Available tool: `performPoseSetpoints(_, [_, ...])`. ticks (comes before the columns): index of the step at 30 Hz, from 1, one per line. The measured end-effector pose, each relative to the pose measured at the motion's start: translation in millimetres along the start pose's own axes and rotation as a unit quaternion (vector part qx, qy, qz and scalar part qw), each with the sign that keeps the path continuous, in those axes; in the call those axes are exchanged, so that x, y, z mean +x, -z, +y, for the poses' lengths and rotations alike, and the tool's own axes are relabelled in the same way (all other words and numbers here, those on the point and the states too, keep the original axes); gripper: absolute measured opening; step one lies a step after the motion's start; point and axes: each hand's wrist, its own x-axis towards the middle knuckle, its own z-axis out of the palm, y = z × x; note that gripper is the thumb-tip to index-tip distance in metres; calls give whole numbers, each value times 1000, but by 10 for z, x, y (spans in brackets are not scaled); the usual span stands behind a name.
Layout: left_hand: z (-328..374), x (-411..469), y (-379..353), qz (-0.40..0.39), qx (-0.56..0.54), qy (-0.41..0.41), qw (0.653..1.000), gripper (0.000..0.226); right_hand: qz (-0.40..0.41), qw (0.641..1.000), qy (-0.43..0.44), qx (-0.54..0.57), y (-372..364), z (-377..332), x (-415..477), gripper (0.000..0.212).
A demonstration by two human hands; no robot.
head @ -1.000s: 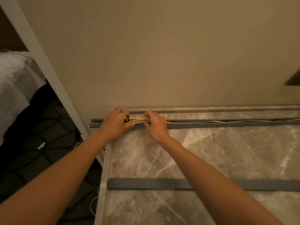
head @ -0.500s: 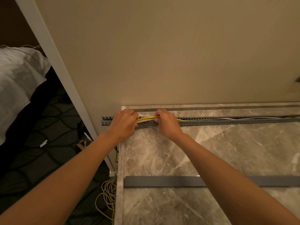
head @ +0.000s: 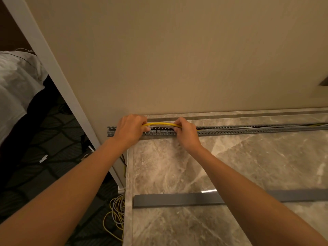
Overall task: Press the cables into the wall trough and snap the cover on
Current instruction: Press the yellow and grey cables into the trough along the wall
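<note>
Head view: left hand (head: 130,129) and right hand (head: 186,134) each grip the yellow cable (head: 160,124) — bowed above the slotted trough (head: 230,131) — while the cover (head: 177,200) lies on the counter (head: 168,166).

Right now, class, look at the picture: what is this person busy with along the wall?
A person holds a yellow cable with the left hand and the right hand, over the slotted grey trough at the foot of the wall. Between the hands the cable bows up, not yet seated. The grey cover lies apart on the marble surface, not fitted.
</note>
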Motion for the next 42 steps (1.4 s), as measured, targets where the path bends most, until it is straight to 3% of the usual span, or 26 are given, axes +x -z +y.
performPoseSetpoints(3, [69, 8, -45, 6, 11, 40, 999, 39, 3, 999, 24, -35, 38, 42, 3, 11])
performPoseSetpoints(6, [146, -18, -112, 22, 14, 58, 998, 38, -4, 995, 42, -91, 71, 43, 31, 15])
performPoseSetpoints(11, [50, -166, -115, 34, -112, 19, 993, 21, -34, 985, 89, -142, 1, -97, -10, 18])
performPoseSetpoints(14, [-131, -303, -96, 102, -99, -32, 989, 33, -43, 982, 110, -147, -155, -232, -25, 25])
performPoseSetpoints(17, [-463, -431, -142, 112, -53, 76, 989, 67, -50, 981, 119, -145, -323, -381, -15, 27])
performPoseSetpoints(20, [-706, -525, -234, 17, -129, 248, 960, 102, -65, 977, 146, -141, -446, -493, -23, 30])
performPoseSetpoints(22, [-765, -539, -291, -105, -168, 281, 939, 97, -80, 976, 160, -121, -541, -576, -44, 27])
performPoseSetpoints(24, [-731, -504, -349, -187, -203, 262, 925, 81, -77, 977, 160, -122, -601, -614, -44, 23])
performPoseSetpoints(27, [-680, -453, -380, -181, -257, 223, 923, 34, -73, 971, 162, -163, -646, -621, -14, 22])
performPoseSetpoints(30, [-718, -432, -413, -179, -265, 208, 925, 9, -86, 969, 156, -173, -632, -602, 24, 23])
performPoseSetpoints(36, [-874, -468, -348, -79, -196, 214, 954, 15, -76, 967, 158, -185, -632, -588, 39, 24])
performPoseSetpoints(42, [-988, -481, -13, -23, -265, 167, 949, 28, -81, 980, 129, -126, -574, -632, 72, 26])
